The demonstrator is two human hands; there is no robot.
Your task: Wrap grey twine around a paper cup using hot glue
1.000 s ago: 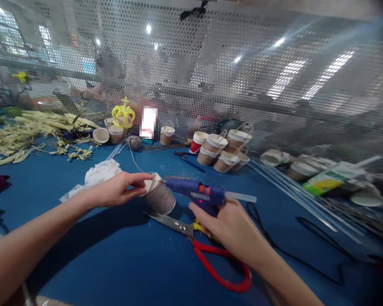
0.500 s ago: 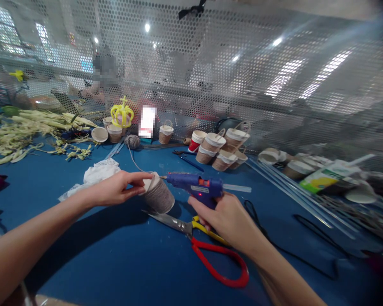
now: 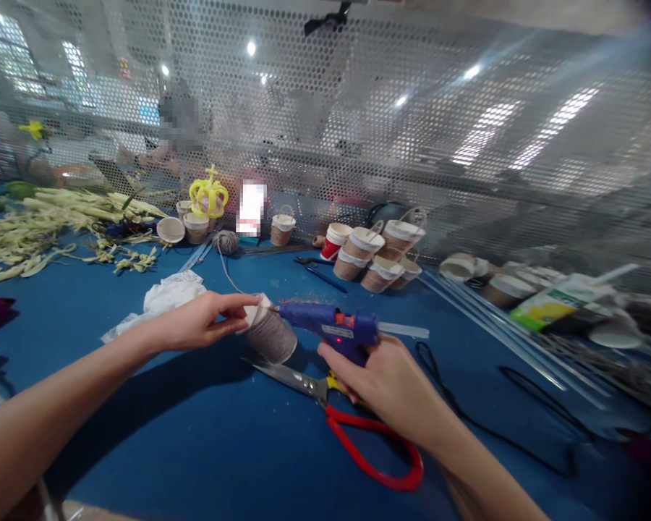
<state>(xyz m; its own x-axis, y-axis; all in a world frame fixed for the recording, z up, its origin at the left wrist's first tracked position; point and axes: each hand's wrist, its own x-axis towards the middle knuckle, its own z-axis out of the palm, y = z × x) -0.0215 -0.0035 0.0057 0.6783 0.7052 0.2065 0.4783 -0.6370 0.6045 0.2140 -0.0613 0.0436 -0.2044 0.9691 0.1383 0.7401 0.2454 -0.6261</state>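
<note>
My left hand [image 3: 217, 318] is closed on the rim of a small cup [image 3: 274, 339] wrapped in grey-brown cord, which lies tilted on the blue table. My right hand [image 3: 377, 365] grips a blue hot glue gun [image 3: 325, 322] with a clear glue stick in its back and a small red light lit. The gun's nozzle points left and meets the cup near its white rim, close to my left fingertips. Below the gun lie large scissors [image 3: 352, 420] with red and yellow handles, blades parted. A grey cord runs from the cup to a ball of yarn [image 3: 226, 242].
White crumpled cloth [image 3: 173, 293] lies behind my left hand. Several wrapped cups [image 3: 363, 242] stand at the back, beside pliers [image 3: 320, 269]. Clear glue sticks [image 3: 493, 329] and a black cable [image 3: 499, 430] spread to the right. Pale dried leaves [image 3: 37, 224] cover the far left. A perforated screen [image 3: 304, 108] stands behind.
The glue gun has dipped slightly, its nozzle shifting a little down and left against the cup. My left hand and the cup hold nearly still.
</note>
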